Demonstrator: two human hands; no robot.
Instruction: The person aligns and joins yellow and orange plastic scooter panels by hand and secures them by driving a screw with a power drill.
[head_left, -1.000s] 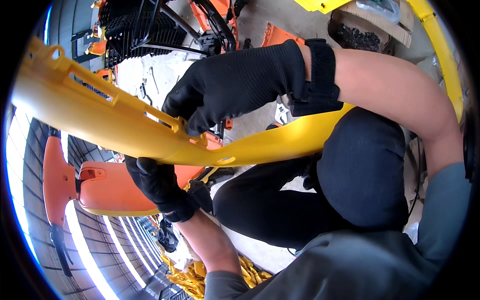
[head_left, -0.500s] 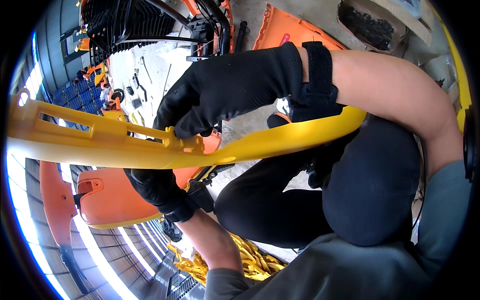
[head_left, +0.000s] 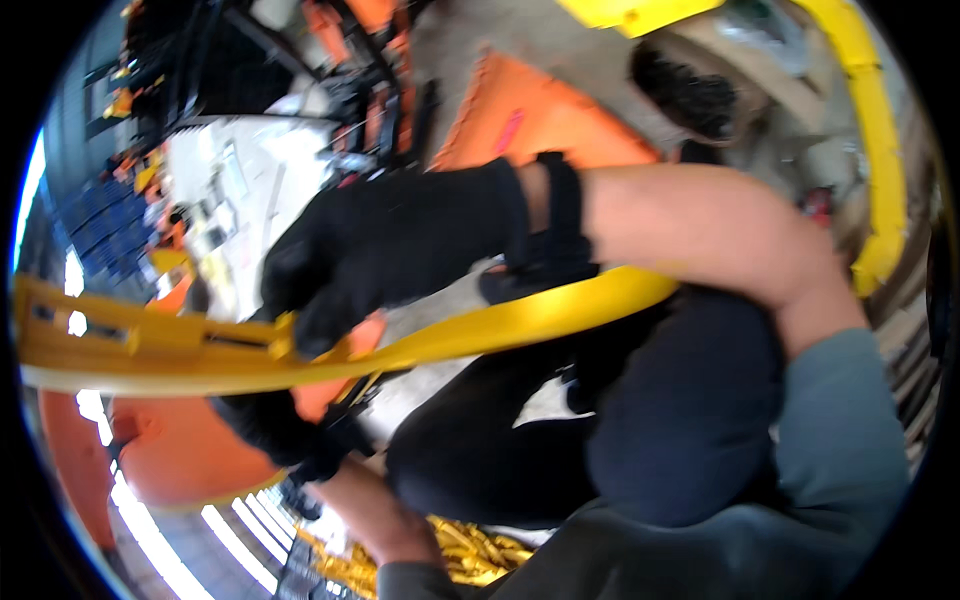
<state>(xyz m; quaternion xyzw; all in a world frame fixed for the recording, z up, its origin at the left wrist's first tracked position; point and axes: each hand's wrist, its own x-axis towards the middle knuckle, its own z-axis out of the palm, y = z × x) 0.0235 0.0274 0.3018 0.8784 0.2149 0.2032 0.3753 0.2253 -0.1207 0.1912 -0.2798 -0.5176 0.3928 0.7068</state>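
Note:
A long, curved yellow plastic trim piece (head_left: 530, 315) lies across my view, from the left edge to above my bent knee. Slots and small clips line the upper edge of its left half. My right hand (head_left: 395, 250), in a black glove, comes in from the right over it. Its bent fingers press on the clipped edge near the middle. Below the strip is my left hand (head_left: 265, 425), also gloved in black, gripping it from underneath. Its fingertips are hidden behind the strip. Motion blurs the picture.
Orange panels (head_left: 180, 450) stand behind my left hand. On the floor ahead lie a flat orange panel (head_left: 540, 120) and a box of small black parts (head_left: 690, 90). Another yellow strip (head_left: 880, 150) curves at the right. A heap of yellow parts (head_left: 470, 555) sits beside my left forearm.
My view has swung, so the trim piece and both hands appear farther left and lower. More of the yellow strip at the right has come into sight. Both hands stay on the trim piece.

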